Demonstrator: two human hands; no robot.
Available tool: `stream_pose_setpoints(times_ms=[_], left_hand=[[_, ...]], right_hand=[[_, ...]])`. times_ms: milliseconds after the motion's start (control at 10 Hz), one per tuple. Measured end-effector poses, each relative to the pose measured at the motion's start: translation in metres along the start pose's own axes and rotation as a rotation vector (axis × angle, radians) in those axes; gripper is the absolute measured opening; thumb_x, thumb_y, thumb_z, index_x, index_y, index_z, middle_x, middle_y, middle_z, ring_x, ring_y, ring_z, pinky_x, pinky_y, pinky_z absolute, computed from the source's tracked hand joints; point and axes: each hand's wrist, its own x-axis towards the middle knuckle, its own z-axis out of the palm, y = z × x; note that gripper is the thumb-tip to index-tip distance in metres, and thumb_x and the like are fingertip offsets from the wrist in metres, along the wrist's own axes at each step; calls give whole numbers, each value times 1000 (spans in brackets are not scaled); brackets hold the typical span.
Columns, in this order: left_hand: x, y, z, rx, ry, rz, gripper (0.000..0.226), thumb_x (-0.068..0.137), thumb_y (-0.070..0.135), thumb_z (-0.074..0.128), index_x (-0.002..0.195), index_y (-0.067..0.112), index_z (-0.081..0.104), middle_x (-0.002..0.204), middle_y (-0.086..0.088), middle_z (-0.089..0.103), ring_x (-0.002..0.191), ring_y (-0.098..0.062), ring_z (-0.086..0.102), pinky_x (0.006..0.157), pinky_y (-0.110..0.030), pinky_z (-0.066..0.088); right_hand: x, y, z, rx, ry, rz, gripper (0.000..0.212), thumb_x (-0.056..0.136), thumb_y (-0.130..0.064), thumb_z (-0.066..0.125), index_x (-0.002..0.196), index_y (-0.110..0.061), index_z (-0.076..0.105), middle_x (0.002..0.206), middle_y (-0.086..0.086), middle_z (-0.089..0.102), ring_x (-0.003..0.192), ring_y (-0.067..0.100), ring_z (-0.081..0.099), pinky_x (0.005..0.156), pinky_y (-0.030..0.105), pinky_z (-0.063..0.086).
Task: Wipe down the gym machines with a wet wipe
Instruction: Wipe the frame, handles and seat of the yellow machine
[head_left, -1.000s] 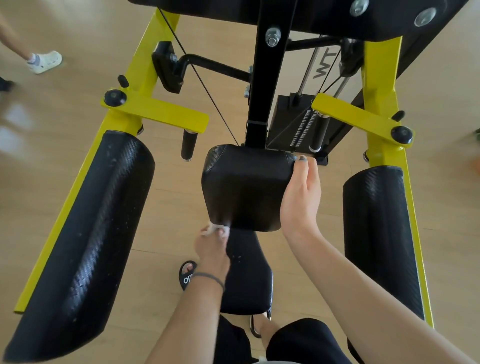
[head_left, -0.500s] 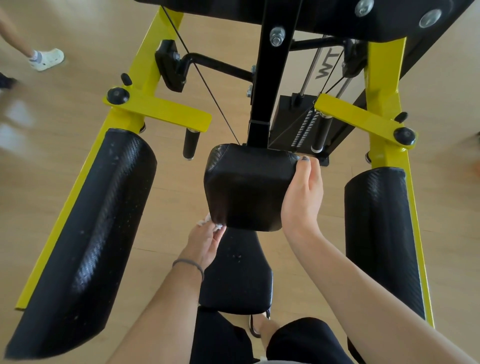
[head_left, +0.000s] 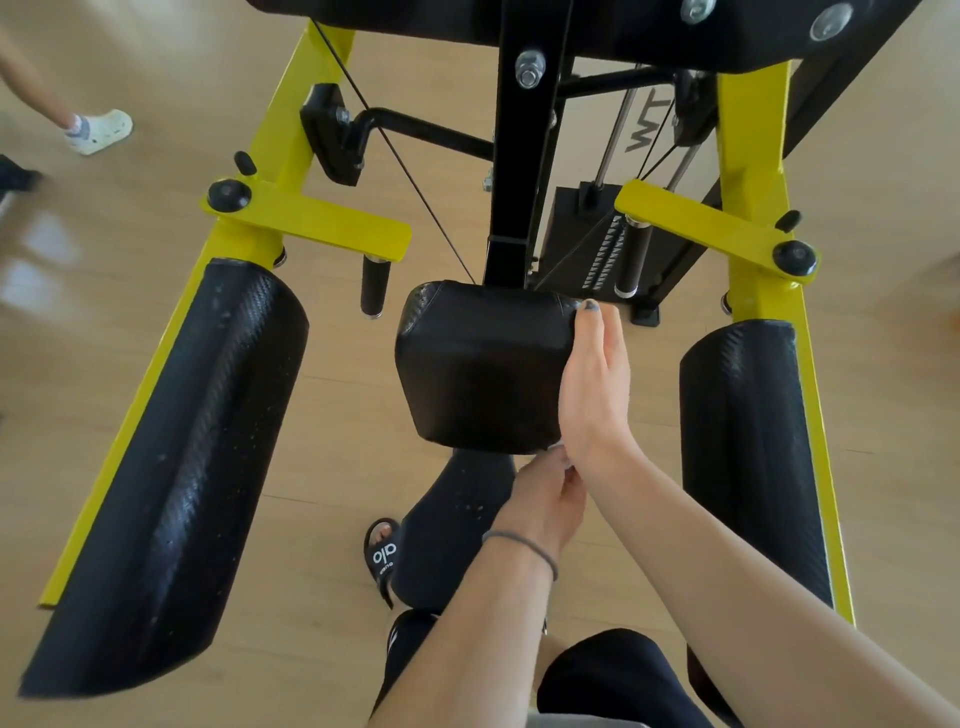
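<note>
Machine frame of yellow painted steel (head_left: 270, 156) stood on the pale wooden floor (head_left: 130, 322), carrying two long black textured side pads (head_left: 176, 467) and, at centre, a black squarish cushioned pad (head_left: 478, 364) on a black upright post (head_left: 511, 171). Right hand (head_left: 592, 384) lay flat and clasped around the right edge of the central pad, steadying it. Left hand (head_left: 540, 501), curled narrow at the pad's lower right corner, touched the right wrist; the white wet wipe (head_left: 555, 446) showed only as a sliver at its fingertips, so the grip on it could not be judged. Likely risks: the hands crowding each other so the wipe bunched or slipped out, leaving the underside unwiped; damp fingers sliding off the smooth pad.
</note>
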Motion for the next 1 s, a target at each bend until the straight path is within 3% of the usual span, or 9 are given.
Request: stream_pose_setpoints(times_ms=[100,200,300,400,600,700,800,900,1000], left_hand=[[-18,1,10,-62,-161,44,28,105,1,40,83,6,56,83,-11,55,77,-20,56,108,-38,42],[-34,9,-2,-56,-265,135,17,99,-5,50,105,-4,66,95,-19,67,100,-29,66,101,-35,52],[-49,23,-15,-61,-202,283,17,95,-4,59,112,-6,63,106,-22,68,102,-29,70,88,-37,60],[-42,32,-18,-46,-133,314,20,96,-6,57,116,-6,57,106,-24,63,93,-29,67,76,-33,61],[-24,41,-27,35,0,426,28,106,8,46,132,4,55,120,-16,66,99,-21,66,77,-23,55],[-49,36,-21,305,3,634,14,101,9,54,113,6,60,86,-8,69,71,-12,64,63,-22,54],[-75,26,-21,589,-1,1116,11,101,16,51,105,12,61,82,-4,69,67,-8,61,60,-22,52],[-78,23,-25,734,65,1383,12,103,27,50,99,17,55,87,-6,66,73,-13,61,64,-30,53],[-71,21,-27,780,96,1382,16,104,31,46,102,16,52,90,-4,65,78,-13,62,66,-26,50]], right_hand=[[1,-4,-9,17,-87,76,38,110,-41,35,126,-11,51,124,11,51,122,19,40,111,35,33],[6,-4,-17,99,-141,174,34,106,-51,39,106,-32,66,116,9,62,122,25,54,116,52,37],[7,-4,-19,76,-168,170,34,107,-52,36,91,-33,60,109,3,65,115,18,58,106,36,42],[5,-2,-15,-9,-166,86,40,109,-47,30,104,-14,52,107,10,60,104,19,57,88,35,39],[8,-4,-23,45,-215,183,55,108,-55,28,140,-20,54,139,4,59,131,17,51,105,29,33],[14,-5,-30,116,-254,233,57,107,-59,23,116,-24,68,111,-4,72,103,7,63,77,17,39],[18,-3,-39,213,-316,249,64,107,-58,17,126,-20,65,114,-2,73,89,3,70,60,13,51],[20,1,-48,244,-358,214,68,108,-57,13,133,-18,63,120,-3,71,102,3,67,72,16,50],[18,5,-49,254,-355,187,64,109,-53,13,136,-19,61,127,-5,68,112,4,61,82,18,44]])
